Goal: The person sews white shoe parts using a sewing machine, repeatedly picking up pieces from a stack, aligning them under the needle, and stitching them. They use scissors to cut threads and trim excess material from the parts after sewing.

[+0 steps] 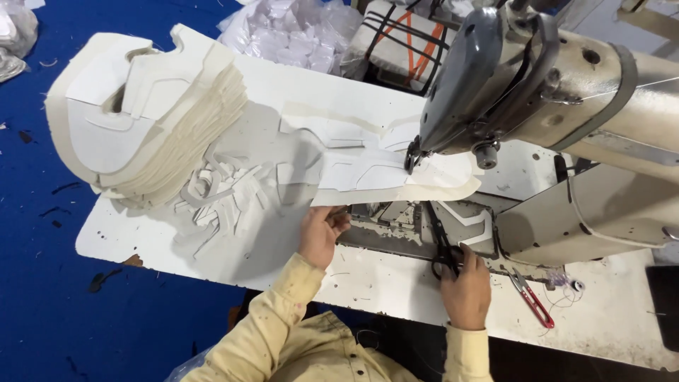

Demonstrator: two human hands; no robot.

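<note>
Fingers of the right hand (pixel 467 286) curl closed around the handles of black scissors (pixel 440 237), whose blades point away from the person, toward the needle area of an industrial sewing machine (pixel 537 78). Fingers of the left hand (pixel 322 232) are bent and pinch the near edge of a white cut fabric piece (pixel 385 177), which lies flat across the machine bed and runs under the presser foot (pixel 411 157). Both arms wear pale yellow sleeves (pixel 283 311). The scissors rest over the metal plate just in front of the needle, close below the fabric piece's near edge; whether the blades touch it cannot be told. To the left, on the white work table (pixel 396 283), stands a tall, slightly leaning stack of cream and white cut pieces (pixel 134 113), with a scatter of narrow white offcuts (pixel 219 194) at its foot. A small pair of red-handled thread snips (pixel 532 297) lies on the table to the right of the right hand, near a tangle of loose thread. Clear bags of white material (pixel 290 32) sit beyond the table, and the floor (pixel 42 283) around it is blue.
</note>
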